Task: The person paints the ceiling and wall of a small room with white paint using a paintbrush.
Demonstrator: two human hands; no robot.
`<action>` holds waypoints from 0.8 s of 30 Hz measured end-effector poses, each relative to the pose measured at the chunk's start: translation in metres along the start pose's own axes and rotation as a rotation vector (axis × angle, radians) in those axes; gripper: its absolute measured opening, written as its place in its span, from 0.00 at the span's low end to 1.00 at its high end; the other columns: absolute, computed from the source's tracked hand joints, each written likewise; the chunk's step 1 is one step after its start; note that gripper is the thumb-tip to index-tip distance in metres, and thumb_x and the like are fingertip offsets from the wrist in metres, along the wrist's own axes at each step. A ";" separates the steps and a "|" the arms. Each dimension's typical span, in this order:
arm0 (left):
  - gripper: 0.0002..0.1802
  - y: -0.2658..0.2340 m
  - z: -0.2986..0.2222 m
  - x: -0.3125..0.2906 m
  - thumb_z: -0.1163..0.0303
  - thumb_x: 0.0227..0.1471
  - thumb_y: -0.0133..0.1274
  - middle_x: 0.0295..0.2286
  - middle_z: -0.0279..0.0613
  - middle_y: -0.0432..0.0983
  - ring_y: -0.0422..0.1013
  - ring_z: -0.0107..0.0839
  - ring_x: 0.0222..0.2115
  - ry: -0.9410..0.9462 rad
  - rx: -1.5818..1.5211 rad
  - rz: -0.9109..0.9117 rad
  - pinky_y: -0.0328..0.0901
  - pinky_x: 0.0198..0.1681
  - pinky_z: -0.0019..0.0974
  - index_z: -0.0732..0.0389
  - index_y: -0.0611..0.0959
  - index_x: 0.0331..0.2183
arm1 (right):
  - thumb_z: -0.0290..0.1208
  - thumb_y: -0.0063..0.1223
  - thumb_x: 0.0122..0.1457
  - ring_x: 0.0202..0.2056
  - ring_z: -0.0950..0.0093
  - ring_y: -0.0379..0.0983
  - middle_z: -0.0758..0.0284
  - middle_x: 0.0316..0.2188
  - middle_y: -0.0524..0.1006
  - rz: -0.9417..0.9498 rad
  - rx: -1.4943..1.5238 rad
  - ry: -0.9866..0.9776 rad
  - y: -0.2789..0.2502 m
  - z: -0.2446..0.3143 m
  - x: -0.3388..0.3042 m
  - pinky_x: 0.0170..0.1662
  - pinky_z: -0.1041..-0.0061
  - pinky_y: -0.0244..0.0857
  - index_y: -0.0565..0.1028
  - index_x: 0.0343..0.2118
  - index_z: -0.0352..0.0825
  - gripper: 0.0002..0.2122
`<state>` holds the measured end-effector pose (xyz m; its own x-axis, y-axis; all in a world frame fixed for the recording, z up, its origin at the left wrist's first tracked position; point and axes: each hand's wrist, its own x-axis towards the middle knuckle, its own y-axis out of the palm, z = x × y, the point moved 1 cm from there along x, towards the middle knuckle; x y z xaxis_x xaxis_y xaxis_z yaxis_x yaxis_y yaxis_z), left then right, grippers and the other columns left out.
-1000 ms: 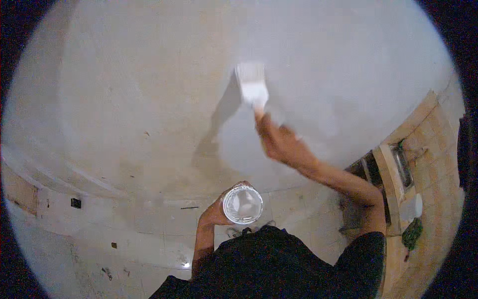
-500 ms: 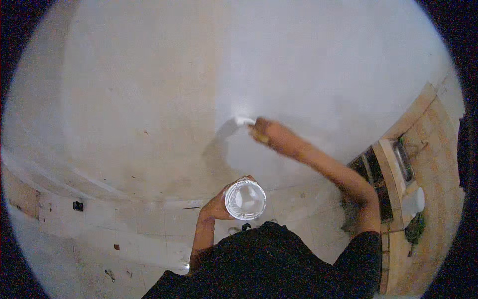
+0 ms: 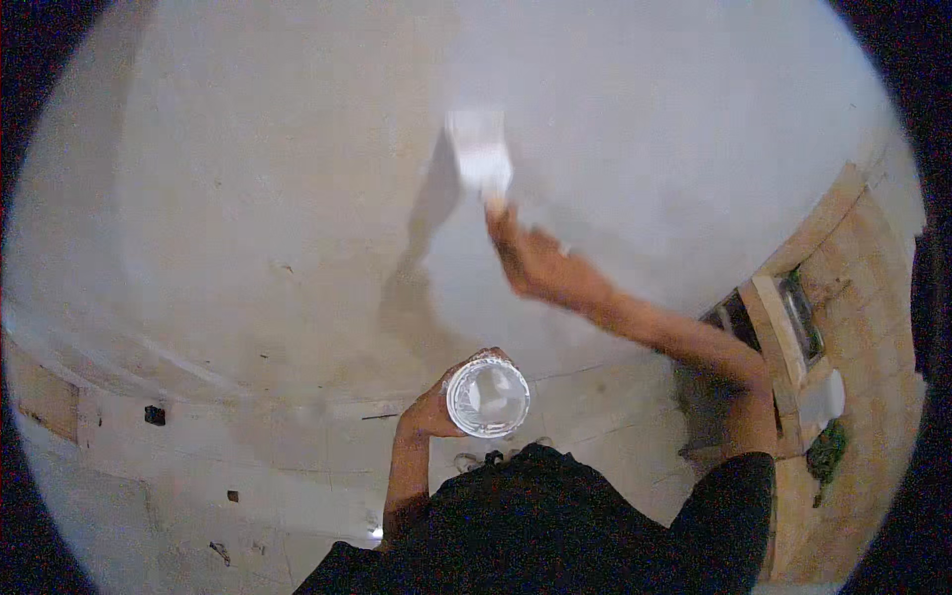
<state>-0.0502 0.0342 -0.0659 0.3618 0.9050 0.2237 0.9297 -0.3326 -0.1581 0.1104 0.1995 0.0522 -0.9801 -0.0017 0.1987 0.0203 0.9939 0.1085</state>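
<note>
My right hand (image 3: 545,260) grips the handle of a wide paintbrush (image 3: 481,154), its bristles white with paint and pointing up along the wall (image 3: 288,169). The brush is slightly blurred, and lies at the border between the wall's whiter right part and its beige, stained left part. Close in front of my body, my left hand (image 3: 432,411) is wrapped round a round tub of white paint (image 3: 488,399). White smears coat the tub's rim and inner side. Most of the left fingers are hidden behind the tub.
Below the wall runs a pale tiled floor (image 3: 297,466) with a small black box (image 3: 155,414) and bits of debris at left. To the right stand a counter with a sink (image 3: 801,317), a white container (image 3: 822,399) and a green leafy bunch (image 3: 825,456).
My right hand has swung the brush upward, turning its bristles from sideways to pointing up. The left hand and the paint tub stay almost where they were.
</note>
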 end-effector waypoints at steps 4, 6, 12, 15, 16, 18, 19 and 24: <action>0.52 0.001 0.015 0.000 0.68 0.24 0.73 0.51 0.40 0.66 0.61 0.31 0.52 0.030 0.093 -0.022 0.54 0.59 0.36 0.63 0.67 0.54 | 0.27 0.45 0.53 0.30 0.69 0.76 0.48 0.43 0.74 0.022 0.852 0.045 -0.024 0.168 -0.045 0.29 0.77 0.72 0.68 0.48 0.19 0.21; 0.53 -0.001 0.018 -0.007 0.68 0.23 0.73 0.51 0.40 0.66 0.61 0.31 0.52 0.014 0.144 -0.077 0.53 0.59 0.36 0.63 0.66 0.54 | 0.30 0.44 0.56 0.36 0.62 0.75 0.47 0.45 0.72 0.125 1.275 0.073 -0.027 0.165 -0.049 0.36 0.74 0.71 0.66 0.50 0.19 0.22; 0.53 0.001 0.014 0.003 0.68 0.24 0.73 0.52 0.40 0.65 0.60 0.31 0.54 0.022 -0.053 0.016 0.51 0.60 0.36 0.63 0.66 0.55 | 0.35 0.39 0.64 0.41 0.53 0.72 0.50 0.41 0.71 0.371 1.896 0.411 0.018 0.066 -0.023 0.41 0.60 0.69 0.66 0.48 0.29 0.16; 0.53 -0.003 0.021 -0.002 0.68 0.24 0.73 0.52 0.40 0.65 0.60 0.31 0.54 0.050 -0.080 0.023 0.51 0.60 0.36 0.63 0.66 0.55 | 0.36 0.40 0.64 0.37 0.51 0.72 0.50 0.40 0.72 0.089 1.756 0.447 0.028 -0.032 -0.009 0.41 0.59 0.69 0.68 0.45 0.29 0.15; 0.53 -0.003 0.024 0.007 0.68 0.24 0.73 0.52 0.40 0.65 0.60 0.31 0.54 0.056 -0.082 0.047 0.51 0.60 0.36 0.63 0.66 0.55 | 0.36 0.40 0.63 0.36 0.51 0.73 0.50 0.39 0.72 0.003 1.629 0.529 0.032 -0.064 -0.017 0.40 0.59 0.70 0.68 0.45 0.29 0.15; 0.53 -0.003 0.017 -0.002 0.68 0.24 0.73 0.52 0.40 0.65 0.60 0.31 0.54 0.042 -0.060 0.011 0.51 0.60 0.36 0.63 0.66 0.55 | 0.35 0.42 0.63 0.36 0.53 0.73 0.51 0.39 0.72 -0.138 1.492 0.620 0.019 -0.125 -0.008 0.38 0.61 0.70 0.68 0.46 0.30 0.15; 0.53 -0.002 0.014 -0.003 0.68 0.24 0.73 0.52 0.40 0.66 0.60 0.31 0.53 0.038 -0.053 0.009 0.51 0.60 0.36 0.63 0.66 0.55 | 0.35 0.43 0.63 0.36 0.54 0.73 0.51 0.39 0.72 -0.147 1.449 0.669 0.012 -0.147 -0.007 0.37 0.62 0.70 0.68 0.47 0.30 0.15; 0.53 -0.001 0.014 -0.001 0.68 0.24 0.73 0.52 0.40 0.66 0.61 0.31 0.53 0.021 -0.040 0.026 0.52 0.60 0.36 0.63 0.66 0.55 | 0.31 0.44 0.62 0.33 0.57 0.74 0.49 0.36 0.72 -0.018 1.447 0.769 0.005 -0.104 -0.003 0.32 0.67 0.70 0.67 0.48 0.26 0.15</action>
<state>-0.0530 0.0374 -0.0793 0.3870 0.8904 0.2398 0.9218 -0.3669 -0.1254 0.1339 0.1930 0.1539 -0.6460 0.3752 0.6647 -0.6141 0.2618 -0.7446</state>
